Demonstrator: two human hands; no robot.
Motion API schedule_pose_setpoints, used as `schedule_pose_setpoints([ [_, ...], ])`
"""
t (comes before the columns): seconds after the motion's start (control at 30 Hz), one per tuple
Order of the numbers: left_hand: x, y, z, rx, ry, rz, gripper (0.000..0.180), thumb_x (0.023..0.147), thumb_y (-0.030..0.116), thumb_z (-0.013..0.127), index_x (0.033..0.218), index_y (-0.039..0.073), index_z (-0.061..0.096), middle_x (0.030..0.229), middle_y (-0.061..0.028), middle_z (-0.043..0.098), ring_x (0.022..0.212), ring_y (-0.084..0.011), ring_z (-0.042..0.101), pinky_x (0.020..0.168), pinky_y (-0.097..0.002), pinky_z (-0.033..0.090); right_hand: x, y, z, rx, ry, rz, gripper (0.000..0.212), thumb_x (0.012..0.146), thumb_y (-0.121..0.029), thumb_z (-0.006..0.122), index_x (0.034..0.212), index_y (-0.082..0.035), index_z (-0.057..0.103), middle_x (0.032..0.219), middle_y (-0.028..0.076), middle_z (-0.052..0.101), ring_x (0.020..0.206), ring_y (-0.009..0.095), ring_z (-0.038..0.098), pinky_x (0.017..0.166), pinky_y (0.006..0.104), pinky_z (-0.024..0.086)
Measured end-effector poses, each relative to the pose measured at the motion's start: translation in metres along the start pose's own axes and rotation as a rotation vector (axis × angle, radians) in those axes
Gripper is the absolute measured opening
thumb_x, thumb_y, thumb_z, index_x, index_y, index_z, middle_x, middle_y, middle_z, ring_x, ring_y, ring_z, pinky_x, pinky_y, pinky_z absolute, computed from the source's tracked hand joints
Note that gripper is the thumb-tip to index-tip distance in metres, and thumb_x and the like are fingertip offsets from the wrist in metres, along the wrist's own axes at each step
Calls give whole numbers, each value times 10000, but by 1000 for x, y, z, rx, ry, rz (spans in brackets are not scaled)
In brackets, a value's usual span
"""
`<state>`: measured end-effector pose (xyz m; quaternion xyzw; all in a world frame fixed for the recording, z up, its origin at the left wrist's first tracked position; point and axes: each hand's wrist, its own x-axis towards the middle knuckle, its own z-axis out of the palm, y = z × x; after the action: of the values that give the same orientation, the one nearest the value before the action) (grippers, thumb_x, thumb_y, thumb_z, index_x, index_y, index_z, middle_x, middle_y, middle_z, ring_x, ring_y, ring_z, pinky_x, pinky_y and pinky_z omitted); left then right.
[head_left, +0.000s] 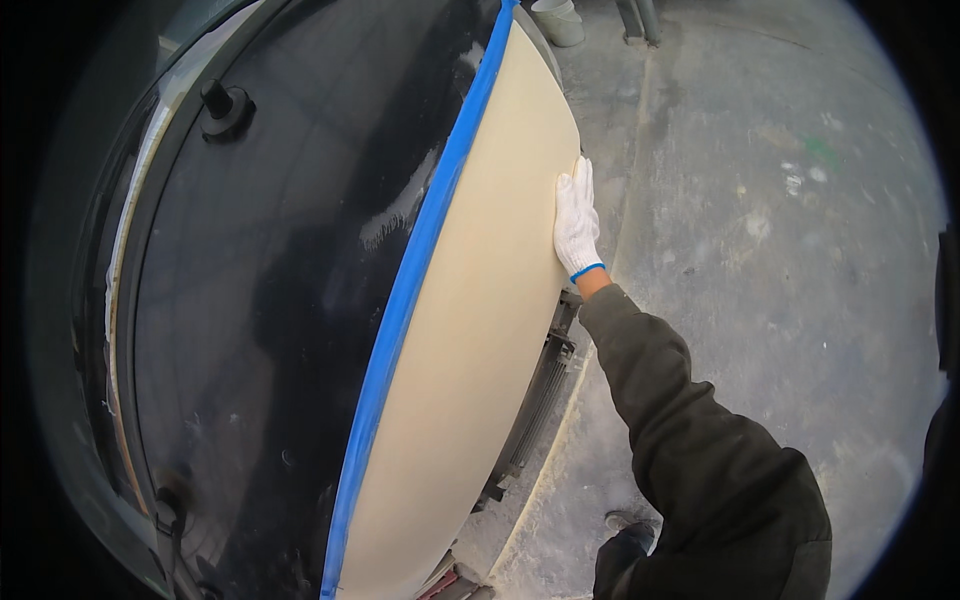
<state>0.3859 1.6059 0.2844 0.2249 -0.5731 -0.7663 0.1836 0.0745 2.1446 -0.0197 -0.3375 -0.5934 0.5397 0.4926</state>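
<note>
My right hand (577, 218) wears a white knitted glove with a blue cuff band. It lies against the right edge of a long, curved, cream-coloured panel (465, 320). The fingers are stretched out together, pointing away from me, and nothing is visibly held. Blue masking tape (410, 280) runs the length of the panel's left side, along its border with a glossy dark vehicle surface (310, 250). Pale smears mark the dark surface beside the tape. My left hand is out of view.
A black knob-like fitting (226, 112) sticks up from the dark surface at far left. Below the panel's right edge shows a dark metal frame (535, 400). A whitish bucket (558, 22) stands at the far end on the stained grey floor (760, 260). A shoe (632, 524) shows low.
</note>
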Motion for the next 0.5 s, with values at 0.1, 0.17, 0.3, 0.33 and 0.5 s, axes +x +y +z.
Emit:
schedule_pose_setpoints([
  [0.1,0,3,-4,32,53,68,418,1096,363,566,1234,-27,626,658,55,349,531,-61,282,460,-235,260,-58,-26,0,35,-36,-30,760,1111,-479,391,1648,18,186,1718,261,162,1600,394,147,1294,456,149],
  [0.17,9,7,-26,52,-57,73,407,1099,345,563,1234,-35,624,663,55,359,530,-58,280,457,-232,262,-102,-45,-4,18,-39,-55,767,1107,-463,407,1647,30,175,1715,269,160,1595,410,147,1295,470,140],
  [0.3,13,14,-46,54,-21,126,387,1100,326,559,1224,-35,623,674,61,362,526,-51,278,452,-220,248,-191,-74,-5,-28,-18,-116,779,1102,-442,426,1638,61,166,1701,301,163,1586,448,146,1291,500,132],
  [0.33,13,17,-52,69,1,136,379,1099,318,561,1221,-36,623,677,61,364,525,-51,279,452,-217,247,-214,-79,-5,-16,-24,-119,789,1099,-445,429,1634,70,163,1697,311,161,1584,455,145,1290,507,132],
  [0.5,20,27,-96,42,-2,186,320,1080,286,595,1207,-4,643,791,35,506,529,-50,295,453,-207,261,-330,-116,-2,46,-43,-142,842,1091,-491,423,1620,107,154,1677,360,146,1571,506,136,1281,551,132],
])
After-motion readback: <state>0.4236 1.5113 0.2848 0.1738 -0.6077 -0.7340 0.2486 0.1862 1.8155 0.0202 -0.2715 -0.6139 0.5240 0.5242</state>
